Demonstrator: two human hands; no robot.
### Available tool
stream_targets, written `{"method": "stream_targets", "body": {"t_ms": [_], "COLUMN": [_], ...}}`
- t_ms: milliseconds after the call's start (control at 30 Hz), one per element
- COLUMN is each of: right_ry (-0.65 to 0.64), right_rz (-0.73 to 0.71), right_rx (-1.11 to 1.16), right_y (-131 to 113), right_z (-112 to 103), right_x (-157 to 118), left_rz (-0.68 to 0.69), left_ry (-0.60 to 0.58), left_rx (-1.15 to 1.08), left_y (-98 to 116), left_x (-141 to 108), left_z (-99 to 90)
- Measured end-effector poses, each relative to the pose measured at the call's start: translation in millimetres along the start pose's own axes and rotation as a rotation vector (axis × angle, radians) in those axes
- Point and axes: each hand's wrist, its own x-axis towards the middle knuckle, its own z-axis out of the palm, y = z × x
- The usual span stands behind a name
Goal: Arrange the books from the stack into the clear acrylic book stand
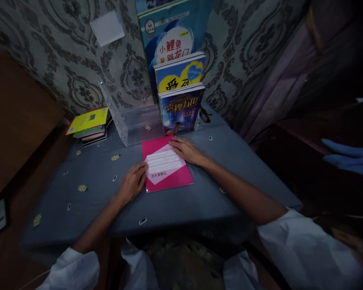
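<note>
A pink book (186,177) with a pale printed panel lies flat on the blue-grey tablecloth (236,161), its text upside down to me. My left hand (133,183) is at its left edge, fingers bent and close together against the cover. Across the upper right part of the book rests my right hand (186,150), fingers extended over the cover. Just behind it, a dark blue book (181,112) stands in a clear acrylic rack (139,125), with a blue and yellow book (181,74) and a large teal book (169,32) further back.
A stack of books with a yellow one (90,121) on top sits at the table's back left. Black-framed glasses (205,115) lie right of the rack. Patterned wallpaper rises behind, with a white card (107,28). Something blue (351,157) shows at the far right.
</note>
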Motion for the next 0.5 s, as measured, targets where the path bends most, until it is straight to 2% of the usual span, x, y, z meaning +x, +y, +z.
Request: {"method": "stream_targets", "body": {"t_ms": [167, 267, 500], "right_ry": [0.004, 0.010, 0.024], "right_rz": [-0.015, -0.009, -0.065], "right_rx": [-0.002, -0.007, 0.023], "right_y": [2, 1, 1], "right_z": [1, 1, -1], "right_x": [1, 1, 1], "left_rz": [0.047, 0.075, 0.078], "left_ry": [-0.013, -0.024, -0.050], "left_rx": [-0.053, -0.093, -0.055], "left_y": [33, 46, 47], "left_x": [-33, -46, -51], "left_z": [-14.8, -21.1, -22.3]}}
